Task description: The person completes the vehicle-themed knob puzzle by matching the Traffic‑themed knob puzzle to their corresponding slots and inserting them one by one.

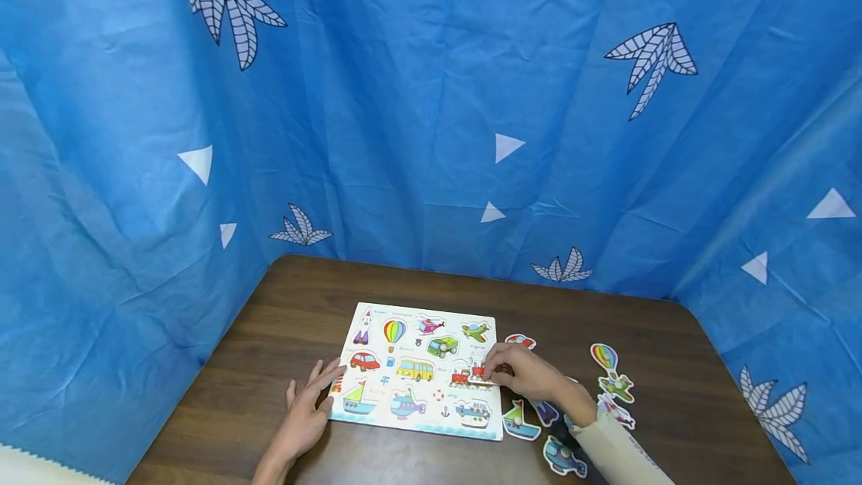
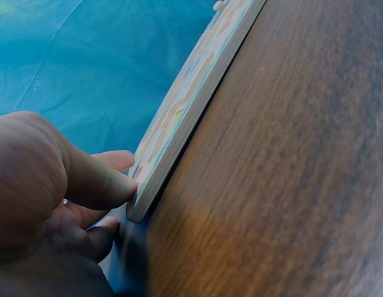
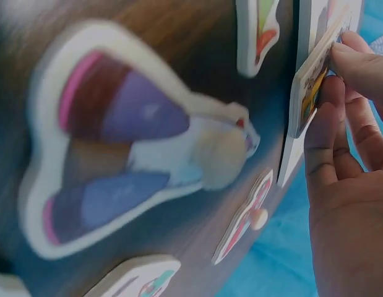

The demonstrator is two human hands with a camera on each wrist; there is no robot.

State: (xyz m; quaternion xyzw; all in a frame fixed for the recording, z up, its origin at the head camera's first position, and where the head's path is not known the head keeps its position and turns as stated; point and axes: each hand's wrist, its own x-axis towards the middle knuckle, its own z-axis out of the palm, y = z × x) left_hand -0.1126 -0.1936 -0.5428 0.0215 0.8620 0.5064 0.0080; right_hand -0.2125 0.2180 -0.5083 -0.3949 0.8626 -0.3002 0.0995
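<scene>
A white wooden peg puzzle board (image 1: 485, 432) with printed vehicles lies on the brown table. My right hand (image 1: 528, 371) pinches a train piece (image 1: 480, 373) between thumb and fingers over the printed train at the board's right side. In the right wrist view the piece (image 3: 310, 90) is seen edge-on, tilted against the board, its face partly covered by fingers. My left hand (image 1: 306, 414) is at the board's left edge, fingers spread. Close up, its thumb (image 2: 120, 189) touches the board's corner while other fingertips lie along the edge.
Right of the board lie loose knobbed pieces: a sailboat (image 1: 521, 421), a rocket (image 3: 148, 111), a blue submarine-like piece (image 1: 564, 456), a red car (image 1: 520, 340), a balloon (image 1: 604, 357) and a green plane (image 1: 616, 386). Blue curtains (image 1: 404, 133) hang around the table (image 1: 316, 283).
</scene>
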